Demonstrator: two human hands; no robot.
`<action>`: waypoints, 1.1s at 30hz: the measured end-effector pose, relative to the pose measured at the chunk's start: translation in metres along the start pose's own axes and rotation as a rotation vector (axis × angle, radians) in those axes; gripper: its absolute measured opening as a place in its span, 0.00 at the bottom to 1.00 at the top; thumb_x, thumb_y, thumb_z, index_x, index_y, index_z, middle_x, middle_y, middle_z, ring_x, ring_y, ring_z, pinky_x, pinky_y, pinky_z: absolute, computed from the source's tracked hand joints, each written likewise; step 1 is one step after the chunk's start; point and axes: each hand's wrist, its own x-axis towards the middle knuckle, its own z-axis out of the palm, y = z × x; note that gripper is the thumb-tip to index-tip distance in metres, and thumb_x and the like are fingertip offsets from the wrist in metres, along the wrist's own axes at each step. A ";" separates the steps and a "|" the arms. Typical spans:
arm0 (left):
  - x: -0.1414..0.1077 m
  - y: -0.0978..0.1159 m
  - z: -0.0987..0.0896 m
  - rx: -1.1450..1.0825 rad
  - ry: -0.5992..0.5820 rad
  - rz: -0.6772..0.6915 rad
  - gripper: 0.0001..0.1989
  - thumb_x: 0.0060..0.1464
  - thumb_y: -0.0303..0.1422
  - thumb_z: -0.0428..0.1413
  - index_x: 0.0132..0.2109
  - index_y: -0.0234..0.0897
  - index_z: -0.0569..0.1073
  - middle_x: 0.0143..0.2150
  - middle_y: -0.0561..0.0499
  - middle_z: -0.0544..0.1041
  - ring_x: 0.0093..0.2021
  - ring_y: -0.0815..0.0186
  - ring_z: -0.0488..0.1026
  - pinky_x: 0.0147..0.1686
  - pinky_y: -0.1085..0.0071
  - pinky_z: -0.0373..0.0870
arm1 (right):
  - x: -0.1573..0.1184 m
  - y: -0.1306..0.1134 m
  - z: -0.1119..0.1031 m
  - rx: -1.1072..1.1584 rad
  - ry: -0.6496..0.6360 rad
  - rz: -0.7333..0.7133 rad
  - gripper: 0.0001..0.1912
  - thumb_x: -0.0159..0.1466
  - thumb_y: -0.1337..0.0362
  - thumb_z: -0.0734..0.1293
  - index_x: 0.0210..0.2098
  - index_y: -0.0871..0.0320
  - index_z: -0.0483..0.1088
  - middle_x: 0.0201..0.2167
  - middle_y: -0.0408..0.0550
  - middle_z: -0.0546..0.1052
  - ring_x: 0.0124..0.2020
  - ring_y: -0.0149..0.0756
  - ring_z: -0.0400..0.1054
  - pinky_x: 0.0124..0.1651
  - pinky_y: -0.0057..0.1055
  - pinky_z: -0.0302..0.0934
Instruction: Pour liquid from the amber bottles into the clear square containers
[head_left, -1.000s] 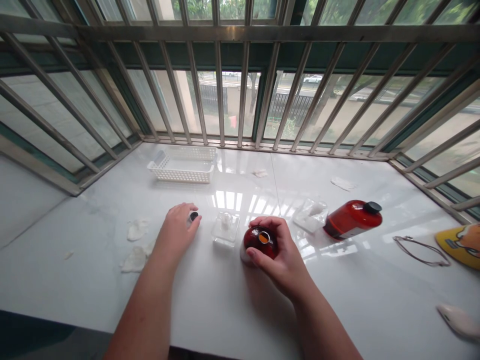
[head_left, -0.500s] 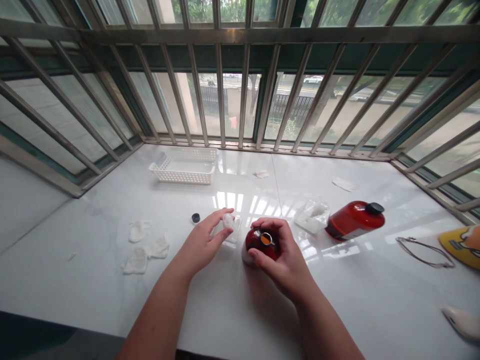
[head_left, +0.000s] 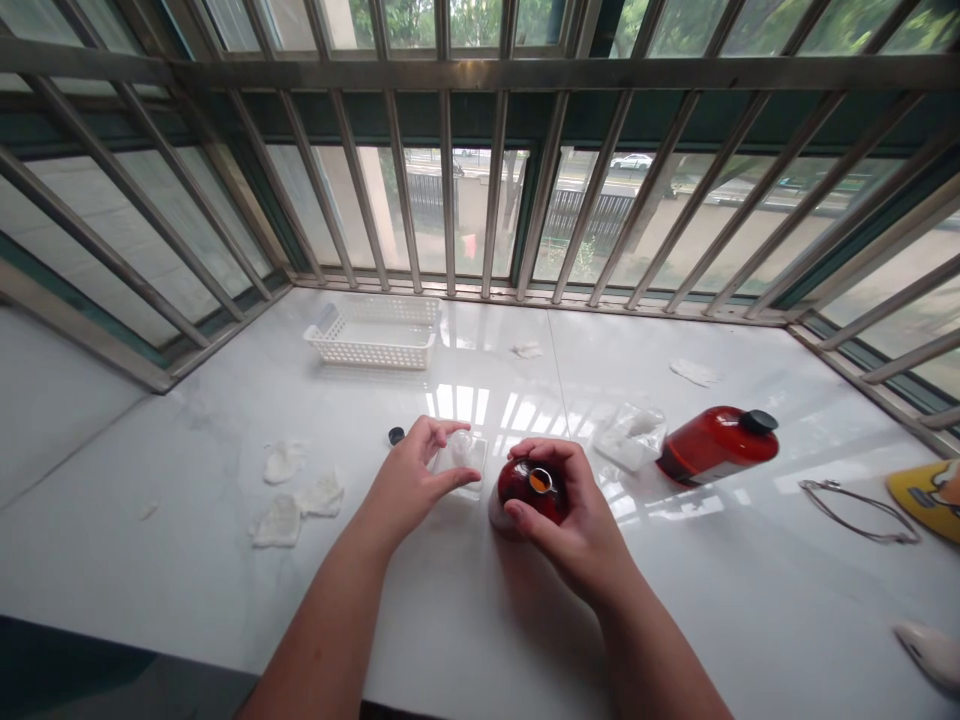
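Gripping amber bottle [head_left: 525,490] in right hand [head_left: 577,530]

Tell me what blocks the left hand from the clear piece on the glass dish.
Nothing visible does: the left hand is already curved around the clear piece on the square glass dish. The amber bottle, held in the right hand, sits beside the dish, not between.
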 end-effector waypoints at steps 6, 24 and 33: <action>0.000 0.002 0.001 0.035 -0.044 -0.008 0.22 0.57 0.42 0.74 0.54 0.45 0.78 0.67 0.42 0.81 0.70 0.46 0.75 0.72 0.46 0.69 | 0.000 -0.002 0.002 0.003 0.019 0.005 0.23 0.69 0.58 0.79 0.56 0.42 0.67 0.59 0.46 0.74 0.62 0.41 0.74 0.61 0.38 0.73; -0.001 0.004 0.002 -0.011 -0.020 -0.023 0.24 0.54 0.41 0.77 0.52 0.45 0.76 0.66 0.45 0.81 0.70 0.48 0.75 0.73 0.48 0.66 | 0.001 0.001 0.000 -0.030 0.032 -0.014 0.23 0.69 0.57 0.79 0.57 0.42 0.68 0.59 0.46 0.75 0.64 0.41 0.73 0.63 0.37 0.73; -0.003 0.010 0.001 0.048 0.031 0.104 0.13 0.61 0.42 0.73 0.50 0.45 0.86 0.68 0.43 0.78 0.68 0.46 0.76 0.71 0.49 0.70 | 0.000 0.002 0.000 -0.029 0.031 -0.025 0.23 0.69 0.57 0.79 0.57 0.42 0.68 0.59 0.47 0.75 0.64 0.42 0.73 0.63 0.39 0.73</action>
